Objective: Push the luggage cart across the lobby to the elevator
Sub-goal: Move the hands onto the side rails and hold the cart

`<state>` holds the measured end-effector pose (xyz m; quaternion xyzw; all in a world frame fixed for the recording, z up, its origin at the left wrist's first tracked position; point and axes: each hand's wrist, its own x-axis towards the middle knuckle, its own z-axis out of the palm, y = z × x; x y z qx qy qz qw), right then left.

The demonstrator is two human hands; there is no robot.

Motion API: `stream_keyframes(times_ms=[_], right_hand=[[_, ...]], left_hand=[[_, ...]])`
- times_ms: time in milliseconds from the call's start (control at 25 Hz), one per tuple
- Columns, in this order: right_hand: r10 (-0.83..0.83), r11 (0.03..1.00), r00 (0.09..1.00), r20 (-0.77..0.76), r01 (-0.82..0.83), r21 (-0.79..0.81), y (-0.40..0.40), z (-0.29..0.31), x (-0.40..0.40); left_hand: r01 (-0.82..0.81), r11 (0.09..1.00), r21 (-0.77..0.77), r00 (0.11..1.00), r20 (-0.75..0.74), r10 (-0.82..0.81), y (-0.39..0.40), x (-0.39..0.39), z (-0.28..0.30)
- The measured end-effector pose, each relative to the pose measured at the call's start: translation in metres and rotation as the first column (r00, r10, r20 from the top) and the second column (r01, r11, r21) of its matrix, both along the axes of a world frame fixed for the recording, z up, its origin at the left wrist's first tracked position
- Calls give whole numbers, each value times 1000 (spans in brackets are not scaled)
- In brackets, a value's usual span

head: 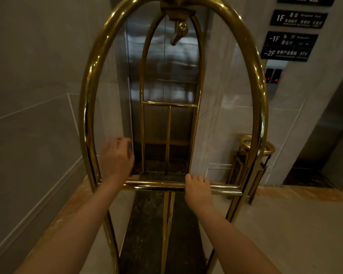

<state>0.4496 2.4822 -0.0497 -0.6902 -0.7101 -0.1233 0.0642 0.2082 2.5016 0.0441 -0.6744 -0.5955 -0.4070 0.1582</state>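
Head view: the luggage cart [251,62] filled the centre of the frame, directly facing the closed elevator door [176,72]. The right hand [198,191] gripped the cart's horizontal crossbar [158,184] at lower centre, fingers curled over it. The left hand [116,158] was above the bar's left end, blurred, fingers loosely bent and holding nothing. The cart was polished brass tubing: tall arched hoops, a dark patterned deck, a hook at the top. A brass bin [248,143] stood at right.
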Motion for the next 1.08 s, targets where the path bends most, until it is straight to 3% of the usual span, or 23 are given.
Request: stream_keyframes(times_ms=[40, 120, 200, 320, 560, 640, 720, 760, 840, 960, 1080], right_hand=[[-5, 1000, 1000, -9, 5, -6, 0, 0, 0], [-14, 1000, 1000, -21, 13, -11, -1, 1, -1], [-21, 1000, 1000, -13, 21, -14, -1, 1, -1], [-42, 998, 999, 19, 42, -38, -2, 3, -1], [-41, 992, 999, 19, 43, -115, -3, 6, -3], [-7, 968, 994, -110, -21, -251, 5, 12, 4], [-20, 923, 921, -389, -132, -361, 9, 22, 12], [-36, 931, 855, -517, -158, -328, 7, 29, 17], [-43, 994, 757, -652, -33, -104, 1, 51, 32], [-45, 930, 790, -612, 256, 262, -14, 98, 66], [45, 791, 866, -498, 273, 548, -25, 130, 92]], left_hand=[[-83, 990, 115, 995, 56, 77, -4, -8, 16], [-214, 957, 196, 958, 233, 166, -6, -25, 39], [-238, 966, 99, 899, 400, 181, 4, -39, 47], [-87, 985, -148, 812, 562, 156, 18, -49, 46], [-70, 966, -247, 818, 540, 197, 18, -54, 45], [-69, 956, -286, 825, 522, 216, 21, -57, 42], [-64, 952, -298, 853, 479, 208, 22, -59, 41], [-56, 952, -301, 860, 470, 200, 21, -61, 41], [-41, 945, -324, 862, 466, 198, 20, -63, 42], [-26, 929, -370, 843, 491, 219, 15, -62, 44], [-38, 916, -400, 869, 440, 228, 11, -60, 45]])
